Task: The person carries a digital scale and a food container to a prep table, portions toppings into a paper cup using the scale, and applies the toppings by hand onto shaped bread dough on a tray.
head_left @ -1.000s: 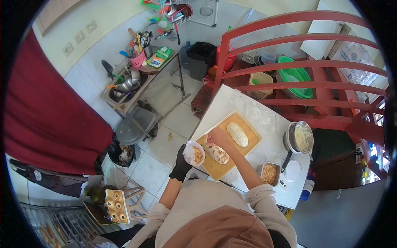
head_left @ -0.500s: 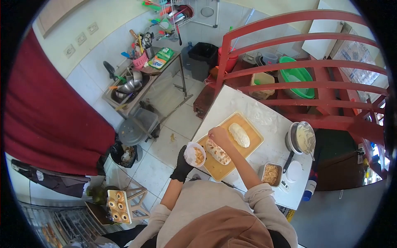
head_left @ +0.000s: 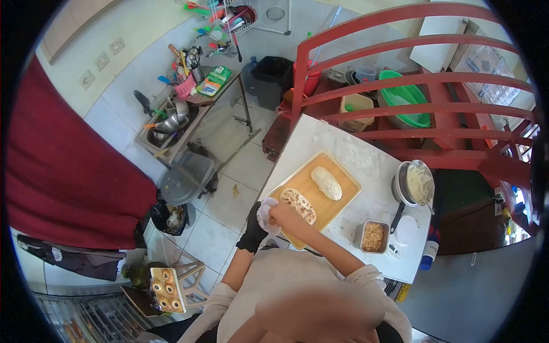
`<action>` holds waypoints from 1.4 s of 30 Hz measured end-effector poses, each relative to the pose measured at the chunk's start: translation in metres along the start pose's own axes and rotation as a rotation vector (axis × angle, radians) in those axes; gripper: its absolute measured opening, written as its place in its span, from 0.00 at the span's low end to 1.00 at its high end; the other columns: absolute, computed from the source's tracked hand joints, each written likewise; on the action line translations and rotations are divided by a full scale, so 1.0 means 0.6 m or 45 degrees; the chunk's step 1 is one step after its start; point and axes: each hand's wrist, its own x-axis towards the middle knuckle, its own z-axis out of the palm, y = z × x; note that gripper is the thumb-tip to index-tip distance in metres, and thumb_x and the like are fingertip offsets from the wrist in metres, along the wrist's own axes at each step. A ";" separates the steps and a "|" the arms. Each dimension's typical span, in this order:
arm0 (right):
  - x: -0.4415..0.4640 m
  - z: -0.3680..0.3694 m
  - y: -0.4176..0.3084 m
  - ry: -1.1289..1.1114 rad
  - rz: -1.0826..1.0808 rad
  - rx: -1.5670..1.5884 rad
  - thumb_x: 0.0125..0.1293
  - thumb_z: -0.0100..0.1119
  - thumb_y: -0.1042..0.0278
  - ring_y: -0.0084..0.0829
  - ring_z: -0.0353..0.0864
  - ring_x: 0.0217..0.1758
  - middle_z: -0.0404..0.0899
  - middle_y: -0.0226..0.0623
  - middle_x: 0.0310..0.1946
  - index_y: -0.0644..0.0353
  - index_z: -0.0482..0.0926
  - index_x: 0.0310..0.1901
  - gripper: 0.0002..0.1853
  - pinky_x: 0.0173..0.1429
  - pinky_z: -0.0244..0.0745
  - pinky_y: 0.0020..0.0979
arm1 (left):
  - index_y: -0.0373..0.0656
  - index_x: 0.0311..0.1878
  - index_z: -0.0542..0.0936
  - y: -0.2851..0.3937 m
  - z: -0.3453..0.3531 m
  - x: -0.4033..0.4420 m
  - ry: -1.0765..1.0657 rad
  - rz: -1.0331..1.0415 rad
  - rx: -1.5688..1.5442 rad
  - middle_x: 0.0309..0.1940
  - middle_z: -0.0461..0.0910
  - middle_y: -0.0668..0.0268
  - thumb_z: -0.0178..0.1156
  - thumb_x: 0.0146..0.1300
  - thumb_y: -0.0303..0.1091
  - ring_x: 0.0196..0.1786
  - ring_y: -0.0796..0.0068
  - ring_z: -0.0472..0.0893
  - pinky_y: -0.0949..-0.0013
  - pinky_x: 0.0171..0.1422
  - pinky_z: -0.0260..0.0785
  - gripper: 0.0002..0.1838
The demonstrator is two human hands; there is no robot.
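Note:
My left hand (head_left: 252, 230), in a black glove, is wrapped round a small pale cup (head_left: 262, 214) beside the near left edge of the tray. My bare right hand (head_left: 281, 216) is at the cup's mouth with its fingers drawn together; whatever is in them is hidden, as are most of the cup's contents. On the golden tray (head_left: 350, 184) rest two long, pale pieces. The nearer piece (head_left: 299, 207) is dotted with light brown bits, and the farther piece (head_left: 326, 183) has a plain whitish top.
Right of the tray, a metal tin (head_left: 374, 236) of tan crumbs stands beside a white kitchen scale (head_left: 406, 233). Bowls with a creamy mix (head_left: 420, 183) sit at the table's right edge. A red railing (head_left: 400, 117) borders the far side. Lower left, ring-shaped pastries (head_left: 166, 289) fill a tray.
My right hand has moved from above the dotted piece back to the cup in my left hand. The dotted piece is now uncovered, and the cup's contents are mostly hidden.

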 end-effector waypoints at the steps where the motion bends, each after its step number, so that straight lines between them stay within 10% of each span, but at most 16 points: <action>1: 0.000 0.007 -0.007 0.057 0.008 -0.110 0.44 0.59 0.73 0.41 0.79 0.28 0.77 0.45 0.22 0.65 0.78 0.27 0.06 0.34 0.75 0.36 | 0.41 0.46 0.71 -0.011 -0.010 0.007 -0.069 0.219 0.299 0.39 0.75 0.67 0.59 0.52 0.30 0.40 0.76 0.76 0.70 0.47 0.70 0.17; 3: -0.006 -0.007 -0.027 0.114 0.021 -0.216 0.44 0.59 0.72 0.41 0.80 0.28 0.77 0.47 0.22 0.66 0.79 0.28 0.08 0.32 0.76 0.37 | 0.42 0.46 0.71 -0.021 -0.020 0.014 -0.142 0.434 0.599 0.38 0.76 0.67 0.58 0.55 0.31 0.40 0.76 0.76 0.70 0.47 0.70 0.15; 6: -0.015 -0.023 -0.046 0.307 -0.140 -0.197 0.47 0.57 0.71 0.40 0.80 0.30 0.78 0.47 0.25 0.65 0.78 0.32 0.10 0.34 0.76 0.36 | 0.41 0.46 0.72 -0.029 -0.026 0.018 0.049 -0.077 -0.157 0.37 0.77 0.67 0.51 0.61 0.32 0.39 0.75 0.76 0.70 0.47 0.70 0.11; 9: -0.012 -0.027 -0.055 0.196 0.069 -0.173 0.49 0.56 0.72 0.39 0.80 0.32 0.78 0.45 0.28 0.61 0.78 0.34 0.09 0.36 0.76 0.35 | 0.41 0.46 0.72 -0.030 -0.036 0.022 -0.127 0.281 0.557 0.39 0.77 0.66 0.43 0.65 0.31 0.40 0.74 0.76 0.70 0.49 0.69 0.11; 12: -0.016 -0.024 -0.048 0.257 0.068 0.044 0.49 0.56 0.73 0.40 0.79 0.32 0.78 0.44 0.28 0.60 0.79 0.33 0.08 0.36 0.76 0.35 | 0.40 0.47 0.72 -0.041 -0.048 0.023 0.018 -0.267 -0.427 0.41 0.76 0.64 0.43 0.65 0.32 0.42 0.72 0.77 0.69 0.50 0.69 0.12; 18: -0.020 -0.063 -0.020 0.436 0.066 0.785 0.52 0.59 0.74 0.31 0.82 0.29 0.81 0.40 0.26 0.66 0.80 0.36 0.09 0.35 0.77 0.28 | 0.39 0.51 0.69 -0.019 -0.031 0.012 -0.227 0.313 0.919 0.45 0.74 0.58 0.42 0.65 0.39 0.50 0.65 0.75 0.61 0.55 0.68 0.17; 20: -0.023 -0.098 -0.004 0.487 0.265 0.839 0.52 0.60 0.75 0.25 0.82 0.29 0.82 0.40 0.27 0.66 0.81 0.35 0.08 0.36 0.77 0.24 | 0.40 0.52 0.68 -0.018 -0.036 0.013 -0.095 -0.124 -0.323 0.47 0.73 0.57 0.42 0.65 0.37 0.51 0.63 0.74 0.55 0.56 0.68 0.16; 24: -0.023 -0.083 0.072 0.550 0.256 0.716 0.50 0.63 0.75 0.25 0.81 0.27 0.81 0.40 0.26 0.66 0.81 0.33 0.07 0.35 0.77 0.24 | 0.40 0.47 0.70 -0.018 -0.038 0.013 0.023 0.000 -0.113 0.42 0.76 0.61 0.52 0.60 0.29 0.44 0.67 0.79 0.60 0.49 0.74 0.12; 27: -0.022 -0.065 0.091 0.507 0.285 0.590 0.48 0.65 0.75 0.24 0.81 0.26 0.81 0.39 0.24 0.66 0.81 0.30 0.06 0.34 0.77 0.23 | 0.42 0.53 0.67 -0.021 -0.048 0.016 -0.099 0.072 0.145 0.49 0.72 0.56 0.41 0.65 0.44 0.53 0.57 0.73 0.43 0.57 0.65 0.19; 29: -0.022 -0.051 0.099 0.429 0.349 0.580 0.47 0.65 0.76 0.24 0.81 0.25 0.81 0.38 0.22 0.66 0.81 0.28 0.05 0.34 0.77 0.23 | 0.42 0.53 0.67 -0.028 -0.058 0.024 -0.059 -0.201 -0.525 0.51 0.71 0.56 0.42 0.64 0.45 0.55 0.56 0.71 0.41 0.58 0.63 0.20; 42: -0.035 -0.067 0.137 0.567 0.379 0.603 0.45 0.64 0.77 0.30 0.82 0.27 0.81 0.42 0.23 0.66 0.81 0.27 0.05 0.34 0.76 0.27 | 0.41 0.54 0.68 -0.031 -0.070 0.023 -0.066 -0.274 -0.753 0.52 0.71 0.54 0.42 0.64 0.47 0.55 0.56 0.71 0.47 0.59 0.63 0.23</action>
